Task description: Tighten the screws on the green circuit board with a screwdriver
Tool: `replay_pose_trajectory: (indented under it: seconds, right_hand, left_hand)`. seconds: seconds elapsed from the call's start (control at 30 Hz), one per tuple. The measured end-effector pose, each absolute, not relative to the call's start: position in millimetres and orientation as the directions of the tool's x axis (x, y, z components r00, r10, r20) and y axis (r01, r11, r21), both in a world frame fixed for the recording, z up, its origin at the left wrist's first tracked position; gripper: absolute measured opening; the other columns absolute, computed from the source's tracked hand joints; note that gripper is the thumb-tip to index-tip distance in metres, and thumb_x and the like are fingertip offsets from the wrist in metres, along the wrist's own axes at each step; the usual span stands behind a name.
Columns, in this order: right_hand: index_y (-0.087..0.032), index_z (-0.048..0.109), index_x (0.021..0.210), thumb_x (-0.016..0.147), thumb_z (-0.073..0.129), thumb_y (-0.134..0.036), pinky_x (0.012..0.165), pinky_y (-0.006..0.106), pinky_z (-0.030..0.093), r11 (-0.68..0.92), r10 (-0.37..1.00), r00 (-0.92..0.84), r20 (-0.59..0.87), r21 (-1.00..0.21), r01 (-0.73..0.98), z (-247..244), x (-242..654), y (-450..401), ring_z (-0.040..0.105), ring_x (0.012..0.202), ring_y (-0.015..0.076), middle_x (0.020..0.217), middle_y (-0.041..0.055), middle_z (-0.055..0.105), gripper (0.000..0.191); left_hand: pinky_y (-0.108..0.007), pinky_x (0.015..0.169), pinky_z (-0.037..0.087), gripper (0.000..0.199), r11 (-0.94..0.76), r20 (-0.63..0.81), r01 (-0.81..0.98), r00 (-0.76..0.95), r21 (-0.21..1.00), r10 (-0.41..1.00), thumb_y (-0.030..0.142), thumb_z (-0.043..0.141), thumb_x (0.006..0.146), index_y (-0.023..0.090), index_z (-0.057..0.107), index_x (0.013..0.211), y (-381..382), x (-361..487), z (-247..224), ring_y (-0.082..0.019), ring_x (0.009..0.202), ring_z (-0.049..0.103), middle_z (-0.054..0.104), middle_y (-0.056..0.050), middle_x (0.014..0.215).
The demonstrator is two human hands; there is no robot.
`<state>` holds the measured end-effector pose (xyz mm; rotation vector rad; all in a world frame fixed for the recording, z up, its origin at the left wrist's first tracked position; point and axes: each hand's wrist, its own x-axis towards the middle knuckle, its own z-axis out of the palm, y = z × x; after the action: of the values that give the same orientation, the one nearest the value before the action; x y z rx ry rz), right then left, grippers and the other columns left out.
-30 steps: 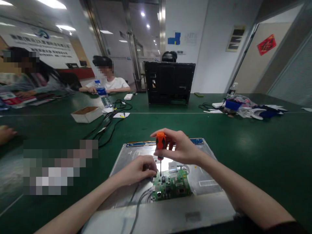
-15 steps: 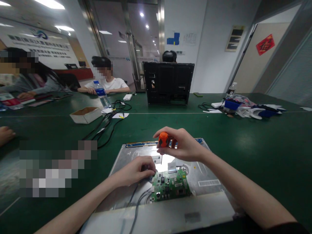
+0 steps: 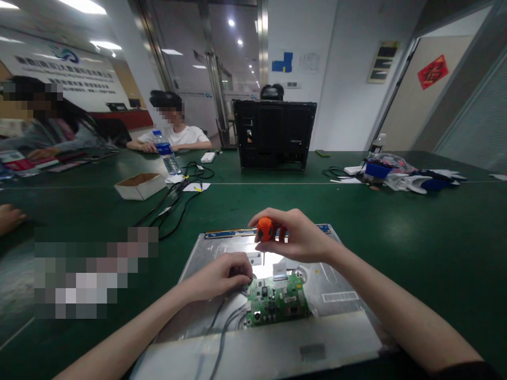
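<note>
An orange-handled screwdriver (image 3: 264,230) is in my right hand (image 3: 295,236), its thin shaft pointing down with the tip above the metal panel. My left hand (image 3: 226,275) is closed at the upper left corner of a green circuit board (image 3: 277,300); what its fingers pinch, if anything, is hidden. The board lies on the silvery back of a flat display panel (image 3: 336,279), which carries a narrow blue circuit strip (image 3: 225,234) along its far edge. Grey cables (image 3: 225,338) run from the board's left side toward me.
Beyond the panel stand a white open box (image 3: 140,189), black cables (image 3: 174,203), a water bottle (image 3: 166,154) and an upright black casing (image 3: 276,134). A pile of bags and cloths (image 3: 400,174) lies at the far right. People sit at the table's far and left sides.
The screwdriver handle has dipped very slightly and its shaft stands a little more upright. My left hand stays at the board's corner.
</note>
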<state>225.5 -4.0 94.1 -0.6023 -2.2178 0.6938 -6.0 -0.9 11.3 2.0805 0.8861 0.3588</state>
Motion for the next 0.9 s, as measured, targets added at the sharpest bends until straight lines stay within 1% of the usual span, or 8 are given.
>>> replay_pose_trajectory:
  seconds: [0.1, 0.23, 0.37, 0.47, 0.57, 0.73, 0.9]
  right_hand:
    - [-0.015, 0.060, 0.107, 0.080, 0.071, -0.024, 0.055, 0.020, 0.046, 0.738, 0.603, -0.628, 0.492, -0.643, 0.204, 92.8, 224.2, -4.1, 0.054, 0.062, 0.0076, 0.087, 0.0011, 0.063, 0.031]
    - [-0.016, 0.060, 0.106, 0.078, 0.071, -0.023, 0.053, 0.019, 0.047, 0.707, 0.621, -0.619, 0.481, -0.685, 0.177, 90.3, 221.4, -4.7, 0.054, 0.062, 0.0078, 0.080, -0.0014, 0.062, 0.031]
    - [-0.016, 0.059, 0.107, 0.079, 0.070, -0.021, 0.053, 0.019, 0.049, 0.675, 0.625, -0.636, 0.453, -0.722, 0.150, 89.2, 220.7, -5.2, 0.058, 0.063, 0.0090, 0.078, -0.0020, 0.062, 0.031]
    - [-0.016, 0.059, 0.107, 0.080, 0.069, -0.021, 0.055, 0.021, 0.051, 0.666, 0.616, -0.662, 0.428, -0.731, 0.146, 89.9, 221.6, -5.5, 0.060, 0.067, 0.0105, 0.079, -0.0011, 0.063, 0.029]
    - [-0.017, 0.059, 0.107, 0.080, 0.068, -0.021, 0.055, 0.022, 0.051, 0.663, 0.616, -0.669, 0.416, -0.733, 0.154, 90.5, 222.1, -5.5, 0.061, 0.069, 0.0114, 0.082, 0.0000, 0.064, 0.029]
    - [-0.016, 0.059, 0.105, 0.079, 0.069, -0.019, 0.055, 0.021, 0.050, 0.663, 0.613, -0.667, 0.424, -0.735, 0.142, 88.7, 220.6, -5.0, 0.060, 0.066, 0.0102, 0.080, -0.0005, 0.064, 0.028]
    - [-0.017, 0.059, 0.104, 0.079, 0.068, -0.019, 0.055, 0.021, 0.050, 0.643, 0.615, -0.673, 0.410, -0.755, 0.128, 87.5, 218.7, -4.5, 0.059, 0.065, 0.0098, 0.080, -0.0010, 0.064, 0.027]
  left_hand:
    - [-0.023, 0.057, 0.037, 0.008, -0.421, -0.049, 0.465, 0.714, 0.779, 0.698, 0.023, 0.059, 0.082, 0.016, 0.063, 0.080, -2.5, -4.7, 11.7, -0.013, 0.063, 0.051, 0.059, 0.001, 0.072]
    - [-0.023, 0.059, 0.038, 0.008, -0.470, -0.015, 0.477, 0.713, 0.742, 0.701, 0.021, 0.059, 0.082, 0.017, 0.064, 0.078, -4.3, -3.3, 12.5, -0.013, 0.064, 0.051, 0.059, 0.002, 0.071]
    - [-0.025, 0.066, 0.042, 0.008, -0.517, 0.019, 0.442, 0.746, 0.733, 0.666, 0.019, 0.059, 0.083, 0.018, 0.065, 0.079, -3.8, -3.4, 13.0, -0.015, 0.072, 0.055, 0.063, 0.000, 0.077]
    - [-0.026, 0.070, 0.043, 0.009, -0.537, 0.039, 0.415, 0.764, 0.734, 0.644, 0.018, 0.058, 0.084, 0.019, 0.067, 0.080, -2.3, -4.1, 13.7, -0.016, 0.076, 0.057, 0.064, 0.000, 0.079]
    - [-0.026, 0.071, 0.044, 0.011, -0.543, 0.050, 0.402, 0.769, 0.737, 0.637, 0.018, 0.058, 0.086, 0.019, 0.068, 0.081, -1.0, -5.0, 13.6, -0.016, 0.077, 0.058, 0.065, -0.001, 0.080]
    - [-0.026, 0.071, 0.044, 0.010, -0.547, 0.073, 0.391, 0.762, 0.740, 0.643, 0.016, 0.061, 0.084, 0.018, 0.070, 0.080, 1.0, -6.8, 9.9, -0.015, 0.076, 0.059, 0.066, -0.002, 0.081]
    - [-0.025, 0.068, 0.044, 0.011, -0.548, 0.082, 0.393, 0.754, 0.738, 0.652, 0.019, 0.062, 0.084, 0.018, 0.072, 0.079, 2.2, -7.2, 6.3, -0.014, 0.072, 0.059, 0.066, -0.001, 0.078]
